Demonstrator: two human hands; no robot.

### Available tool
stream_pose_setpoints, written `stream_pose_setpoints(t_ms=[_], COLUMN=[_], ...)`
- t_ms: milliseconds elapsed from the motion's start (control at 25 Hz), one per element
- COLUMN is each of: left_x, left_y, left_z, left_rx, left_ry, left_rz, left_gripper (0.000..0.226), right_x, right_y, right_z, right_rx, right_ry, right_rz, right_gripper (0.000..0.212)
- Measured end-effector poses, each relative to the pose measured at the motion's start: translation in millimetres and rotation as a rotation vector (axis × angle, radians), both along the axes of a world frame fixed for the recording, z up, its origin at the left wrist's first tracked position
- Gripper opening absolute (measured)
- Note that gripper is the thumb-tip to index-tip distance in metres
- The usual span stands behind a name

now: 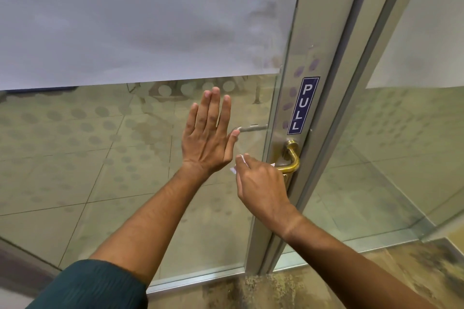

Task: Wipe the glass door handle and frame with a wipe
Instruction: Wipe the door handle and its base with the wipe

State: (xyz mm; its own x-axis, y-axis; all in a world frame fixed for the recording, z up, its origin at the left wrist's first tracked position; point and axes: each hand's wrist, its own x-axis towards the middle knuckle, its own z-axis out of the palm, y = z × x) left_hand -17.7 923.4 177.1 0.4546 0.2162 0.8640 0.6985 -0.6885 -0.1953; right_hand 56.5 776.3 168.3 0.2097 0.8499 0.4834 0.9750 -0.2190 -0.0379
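A brass lever handle (292,158) sticks out from the grey metal door frame (301,57), just under a blue PULL sticker (303,105). My right hand (261,180) is closed around a white wipe (234,170) and wraps the free end of the handle; only small corners of the wipe show past my fingers. My left hand (208,138) is flat against the glass door (100,158) to the left of the handle, fingers spread and pointing up, holding nothing.
The upper glass is frosted (150,20); the lower part is clear with faint dots. A second silver handle (253,128) shows through the glass on the far side. A fixed glass panel (401,158) stands to the right, and speckled floor (326,283) lies below.
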Motion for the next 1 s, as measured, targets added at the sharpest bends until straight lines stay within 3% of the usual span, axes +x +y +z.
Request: stream_pose_setpoints(t_ms=[200, 520, 720, 1000], left_x=[7, 9, 8, 9], left_y=[6, 10, 11, 11], left_z=[-6, -9, -8, -8], left_rx=[0.112, 0.15, 0.144, 0.122], left_ry=[-0.04, -0.06, -0.057, -0.053], left_rz=[0.063, 0.072, 0.089, 0.095], left_gripper=[0.084, 0.082, 0.079, 0.081], right_x=[7, 33, 54, 83], right_y=[0, -17, -37, -61], right_z=[-20, -35, -35, -34], right_rx=[0.074, 0.118, 0.161, 0.154], right_ry=[-0.138, -0.156, -0.154, -0.085], right_rz=[0.026, 0.256, 0.374, 0.28], right_gripper=[0.036, 0.054, 0.035, 0.051])
